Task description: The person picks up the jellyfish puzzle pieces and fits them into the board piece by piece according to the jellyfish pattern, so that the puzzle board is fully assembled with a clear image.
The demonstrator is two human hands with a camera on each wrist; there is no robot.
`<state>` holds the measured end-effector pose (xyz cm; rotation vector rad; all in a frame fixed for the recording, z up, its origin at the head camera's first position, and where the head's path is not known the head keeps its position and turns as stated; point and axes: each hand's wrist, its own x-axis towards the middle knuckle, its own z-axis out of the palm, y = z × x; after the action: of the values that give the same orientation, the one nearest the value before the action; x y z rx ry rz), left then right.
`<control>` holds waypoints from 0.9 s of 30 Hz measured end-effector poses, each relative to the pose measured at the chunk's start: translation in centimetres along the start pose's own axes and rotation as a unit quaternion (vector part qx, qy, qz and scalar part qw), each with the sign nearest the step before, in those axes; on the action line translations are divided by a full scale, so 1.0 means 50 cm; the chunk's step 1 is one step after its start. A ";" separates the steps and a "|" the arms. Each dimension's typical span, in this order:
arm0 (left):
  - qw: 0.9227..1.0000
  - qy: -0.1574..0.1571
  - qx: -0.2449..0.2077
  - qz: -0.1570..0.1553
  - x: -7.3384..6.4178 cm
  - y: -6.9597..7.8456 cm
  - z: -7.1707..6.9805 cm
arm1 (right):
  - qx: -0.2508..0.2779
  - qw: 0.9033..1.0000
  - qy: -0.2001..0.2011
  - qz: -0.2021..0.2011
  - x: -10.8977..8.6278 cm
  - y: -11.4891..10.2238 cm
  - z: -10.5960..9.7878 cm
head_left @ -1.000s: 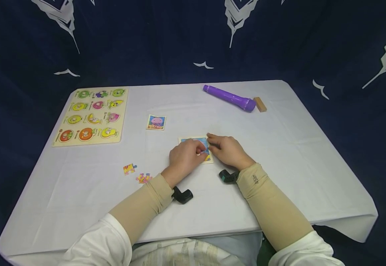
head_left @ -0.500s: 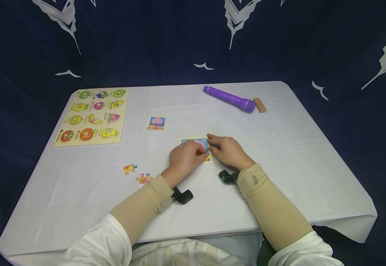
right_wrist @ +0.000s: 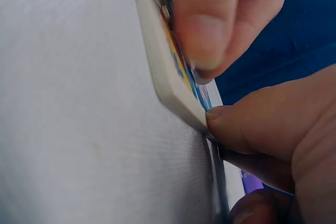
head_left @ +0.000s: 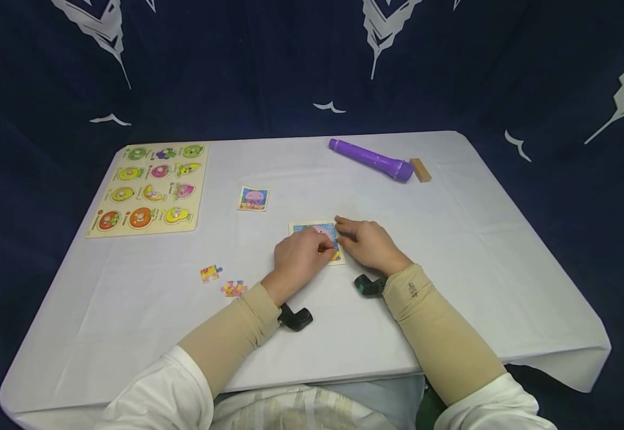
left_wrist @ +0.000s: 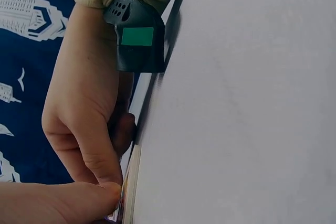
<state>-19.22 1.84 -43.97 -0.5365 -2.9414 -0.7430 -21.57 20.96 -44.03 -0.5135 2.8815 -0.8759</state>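
Observation:
A small puzzle board (head_left: 293, 227) with a pale rim and a blue and pink picture lies before me, partly hidden by my left hand. Over its right half, my left hand (head_left: 298, 254) pinches what looks like a puzzle piece, mostly hidden by the fingertips. In the right wrist view, the left thumb (right_wrist: 205, 35) lies close over the picture. My right hand (head_left: 372, 243) touches the board's right edge with its thumb and reaches the far right corner with its forefinger. Two loose puzzle pieces, one upper (head_left: 211, 273) and one lower (head_left: 233, 289), lie left of my left wrist.
A small card with a pink jellyfish picture (head_left: 253, 199) lies behind the board. At the far left is a fruit puzzle board (head_left: 147, 230). A purple microphone-shaped toy (head_left: 368, 158) and a small wooden block (head_left: 421, 170) lie at the back of the white-covered table (head_left: 494, 251).
The left hand's upper fingers have shifted slightly between the first frame and now, so more of the board's pink picture shows. The right hand and the loose pieces stay where they were.

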 end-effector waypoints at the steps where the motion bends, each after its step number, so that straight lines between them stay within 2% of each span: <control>1: 1.000 0.005 -0.007 0.002 -0.001 -0.003 -0.004 | 0.001 1.000 0.000 0.002 0.000 0.000 0.000; 4: 0.999 0.019 -0.045 0.001 -0.008 -0.015 -0.035 | 0.002 1.000 -0.003 0.005 0.000 -0.002 0.002; 8: 0.994 0.040 -0.098 -0.008 -0.027 -0.054 -0.114 | 0.002 1.000 -0.007 0.009 0.000 -0.005 0.002; 12: 0.993 0.045 -0.105 -0.025 -0.066 -0.118 -0.192 | 0.002 1.000 -0.013 0.017 -0.003 -0.005 -0.003; 15: 0.994 0.037 -0.092 -0.044 -0.106 -0.176 -0.228 | 0.006 1.000 -0.018 0.021 -0.002 -0.007 -0.001; 18: 0.993 0.023 -0.097 -0.066 -0.141 -0.225 -0.239 | 0.010 1.000 -0.018 0.020 0.000 -0.005 -0.002; 21: 0.991 0.010 -0.108 -0.077 -0.166 -0.259 -0.229 | 0.009 1.000 -0.014 0.017 0.000 -0.003 -0.004; 27: 0.995 -0.024 -0.083 -0.050 -0.189 -0.296 -0.206 | 0.015 1.000 -0.014 0.017 0.001 -0.003 0.003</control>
<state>-15.73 -18.20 -42.87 -0.4247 -2.9874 -1.0079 -21.55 20.75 -44.04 -0.4695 2.8391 -0.8991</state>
